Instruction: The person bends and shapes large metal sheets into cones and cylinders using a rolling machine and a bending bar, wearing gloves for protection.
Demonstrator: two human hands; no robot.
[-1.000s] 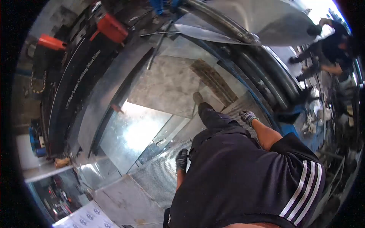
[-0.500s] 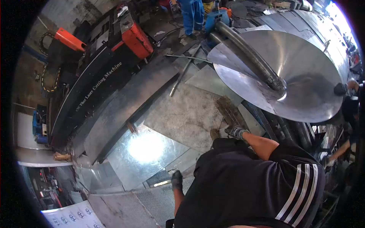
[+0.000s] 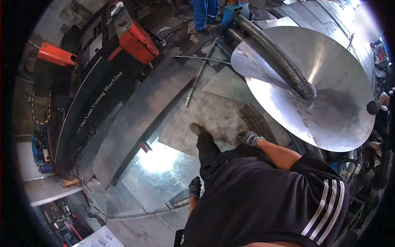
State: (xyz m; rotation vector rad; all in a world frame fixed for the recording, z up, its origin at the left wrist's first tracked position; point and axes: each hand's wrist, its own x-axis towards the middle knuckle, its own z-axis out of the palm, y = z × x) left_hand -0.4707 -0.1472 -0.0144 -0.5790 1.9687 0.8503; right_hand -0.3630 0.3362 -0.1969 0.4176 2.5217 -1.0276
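My left hand [image 3: 195, 187], in a dark patterned glove, hangs beside the black trouser leg with its fingers loosely apart; nothing shows in it. On the other side of the body, my right hand [image 3: 248, 139] wears a grey and black glove. Its fingers point left, loosely apart, over the floor plates and near a dark rusty strip [image 3: 258, 122], holding nothing visible. One shoe [image 3: 196, 128] is forward on a stained metal plate [image 3: 214, 105]. Ahead and to the right stands a large shiny metal disc [image 3: 341, 78] with a thick pipe [image 3: 279, 57] reaching its centre.
A black laser cutting machine [image 3: 94, 103] with a red block [image 3: 138, 41] stands left, beside a long raised plate [image 3: 144, 119]. A rod [image 3: 197, 84] lies on the floor. A person in blue trousers [image 3: 200, 14] is ahead; another person's gloved hand [image 3: 373, 107] is at the disc's right edge.
One shoe and leg have come forward. My left hand has moved up slightly in view, my right hand slightly left. The disc appears lower and further right.
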